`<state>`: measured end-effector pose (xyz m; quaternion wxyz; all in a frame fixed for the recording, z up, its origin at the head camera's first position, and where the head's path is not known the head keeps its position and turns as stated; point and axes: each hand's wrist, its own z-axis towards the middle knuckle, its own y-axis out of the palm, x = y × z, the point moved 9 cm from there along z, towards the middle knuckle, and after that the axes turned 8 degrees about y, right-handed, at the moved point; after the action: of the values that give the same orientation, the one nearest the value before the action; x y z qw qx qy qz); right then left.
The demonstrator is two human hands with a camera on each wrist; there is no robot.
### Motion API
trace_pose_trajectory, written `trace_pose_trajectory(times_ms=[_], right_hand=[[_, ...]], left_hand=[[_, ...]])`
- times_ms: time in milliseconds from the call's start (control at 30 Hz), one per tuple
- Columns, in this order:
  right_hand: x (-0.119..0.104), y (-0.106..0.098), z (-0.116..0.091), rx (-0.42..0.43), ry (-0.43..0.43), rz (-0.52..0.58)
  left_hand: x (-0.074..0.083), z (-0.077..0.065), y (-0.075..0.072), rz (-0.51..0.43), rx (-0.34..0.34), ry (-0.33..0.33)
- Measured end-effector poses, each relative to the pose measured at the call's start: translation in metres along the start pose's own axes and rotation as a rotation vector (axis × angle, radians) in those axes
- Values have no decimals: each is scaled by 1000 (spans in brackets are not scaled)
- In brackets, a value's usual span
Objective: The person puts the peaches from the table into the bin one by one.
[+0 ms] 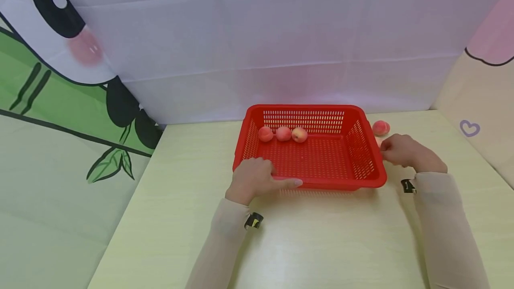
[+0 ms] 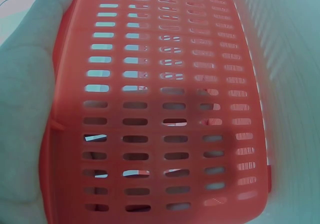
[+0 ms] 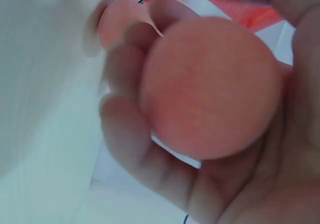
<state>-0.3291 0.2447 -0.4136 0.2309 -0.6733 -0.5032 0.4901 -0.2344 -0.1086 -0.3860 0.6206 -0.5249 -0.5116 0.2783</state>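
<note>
A red plastic basket with slotted walls stands on the table, three peaches inside along its back left: two pink ones and a yellowish one. My left hand grips the rim at the near left corner, thumb along the front edge. The slotted wall fills the left wrist view beside that hand. Just outside the basket's right wall, my right hand holds a pink peach in curled fingers. Beyond the fingers lie another peach and a redder one.
The pale wooden table extends in front of the basket and to both sides. A printed cloth hangs close behind the basket, with more printed cloth at left and right. Dark wrist straps sit on both forearms.
</note>
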Motion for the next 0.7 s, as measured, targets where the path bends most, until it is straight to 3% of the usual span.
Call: trace_pose_trajectory(times_ms=[267, 467, 700], right_hand=[[1, -26, -4, 236, -23, -32], [2, -37, -8, 393, -5, 3], [1, -43, -12, 494, 26, 46]], left_hand=[[0, 0, 0, -6, 8, -1], [0, 0, 0, -4, 13, 4], [-1, 1, 0, -2, 9, 0]])
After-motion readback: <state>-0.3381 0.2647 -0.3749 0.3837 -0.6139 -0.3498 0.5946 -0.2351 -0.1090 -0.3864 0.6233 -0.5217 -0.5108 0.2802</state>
